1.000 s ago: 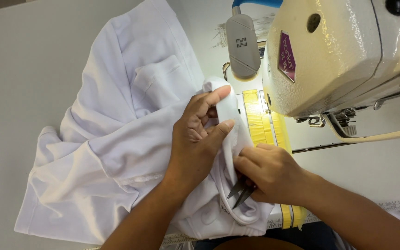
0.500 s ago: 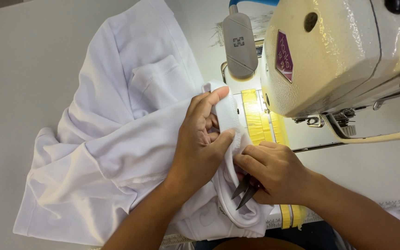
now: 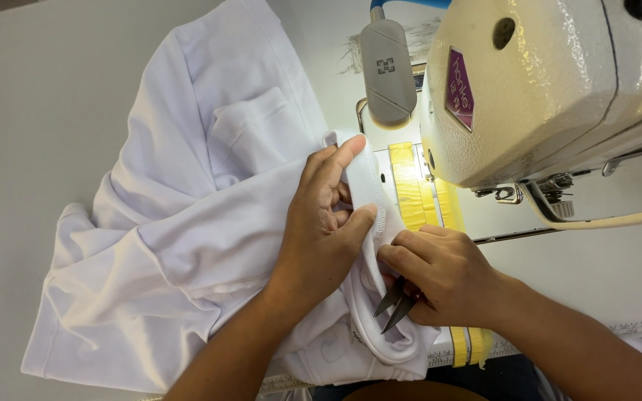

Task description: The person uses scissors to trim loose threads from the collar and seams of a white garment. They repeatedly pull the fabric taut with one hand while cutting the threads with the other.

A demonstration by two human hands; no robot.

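At the bottom centre of the frame, two bare forearms come up from the lower edge. The right hand point(image 3: 440, 275), lower centre-right, is closed around a small pair of thread snips point(image 3: 395, 304), whose dark blades point down and left against a folded white edge. Just beside it, toward the centre, the left hand point(image 3: 321, 223) pinches a ribbed band of a white garment point(image 3: 187, 223), thumb and fingers pressed together on the cloth, the index finger stretched up along the fold. The two hands nearly touch.

The garment spreads across the left half of the frame on a pale grey table point(image 3: 39, 111), bunched and creased, with a patch pocket point(image 3: 254, 126) showing in the upper middle.

Beyond the hands, strips of yellow tape point(image 3: 410, 193) run down the machine bed from the centre to the bottom edge. In the upper right sits a cream-coloured sewing machine point(image 3: 551, 89) with a purple diamond-shaped badge. A grey oblong housing point(image 3: 386, 70) stands at the top centre, left of the machine head.
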